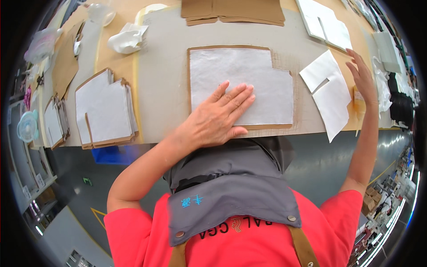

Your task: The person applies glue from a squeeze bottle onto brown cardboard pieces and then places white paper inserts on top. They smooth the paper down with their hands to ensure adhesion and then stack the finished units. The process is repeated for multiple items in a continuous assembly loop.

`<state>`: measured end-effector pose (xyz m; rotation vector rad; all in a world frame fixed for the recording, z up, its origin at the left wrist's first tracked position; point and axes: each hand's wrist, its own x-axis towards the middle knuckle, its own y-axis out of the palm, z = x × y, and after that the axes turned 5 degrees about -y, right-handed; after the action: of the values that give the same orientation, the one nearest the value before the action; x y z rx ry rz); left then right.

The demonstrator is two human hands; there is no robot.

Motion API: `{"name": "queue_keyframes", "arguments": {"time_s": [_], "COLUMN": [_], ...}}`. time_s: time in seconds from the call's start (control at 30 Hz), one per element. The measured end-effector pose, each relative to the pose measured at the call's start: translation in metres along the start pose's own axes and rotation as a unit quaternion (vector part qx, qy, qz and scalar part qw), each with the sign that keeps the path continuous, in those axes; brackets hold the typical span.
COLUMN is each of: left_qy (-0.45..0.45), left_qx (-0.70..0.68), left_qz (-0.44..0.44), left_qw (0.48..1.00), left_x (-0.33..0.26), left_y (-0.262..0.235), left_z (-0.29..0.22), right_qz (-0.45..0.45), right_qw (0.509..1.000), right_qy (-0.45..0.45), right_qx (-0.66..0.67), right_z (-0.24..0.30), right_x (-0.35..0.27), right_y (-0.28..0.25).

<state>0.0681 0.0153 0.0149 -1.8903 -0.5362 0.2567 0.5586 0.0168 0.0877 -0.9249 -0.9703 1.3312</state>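
My left hand (224, 111) lies with its fingers stretched out on a white sheet (262, 100) in front of me. That sheet covers a brown board (281, 126), whose edge shows as a narrow border around it. Off to the right, my right hand (364, 80) is raised with its fingers apart and nothing visible in them. Its fingertips are by the corner of a stack of white slotted sheets (311, 22). More white slotted sheets (331, 100) lie askew left of my right forearm, partly over the table's front edge. A bottle with yellowish contents (358, 100) is beside my right wrist.
Brown boards (233, 11) are stacked at the far side. On the left stand piles of white-faced brown pieces (104, 109), crumpled white paper (127, 38), a clear plastic container (101, 14) and a small light-blue fan (28, 126). A blue bin (111, 155) sits below the table (162, 80).
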Motion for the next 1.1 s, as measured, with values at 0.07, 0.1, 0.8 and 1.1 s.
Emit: {"name": "queue_keyframes", "arguments": {"time_s": [0.07,0.1,0.8,1.1], "left_qy": [0.005,0.012,0.13,-0.108], "left_qx": [-0.009,-0.016,-0.169,0.032], "left_qz": [0.019,0.019,-0.034,-0.033], "left_qw": [1.0,1.0,0.976,0.993], "left_x": [0.008,0.014,0.041,-0.026], "left_y": [0.006,0.009,0.048,0.005], "left_z": [-0.01,-0.014,-0.1,-0.015], "right_qz": [-0.039,-0.045,0.062,0.118], "right_qw": [0.999,0.998,0.979,0.978], "right_qy": [-0.015,-0.031,-0.179,-0.096], "right_qx": [0.007,0.008,0.076,0.145], "right_z": [0.034,0.049,0.187,0.183], "right_x": [0.0,-0.003,0.06,0.077], "right_y": [0.011,0.014,0.118,0.118]}}
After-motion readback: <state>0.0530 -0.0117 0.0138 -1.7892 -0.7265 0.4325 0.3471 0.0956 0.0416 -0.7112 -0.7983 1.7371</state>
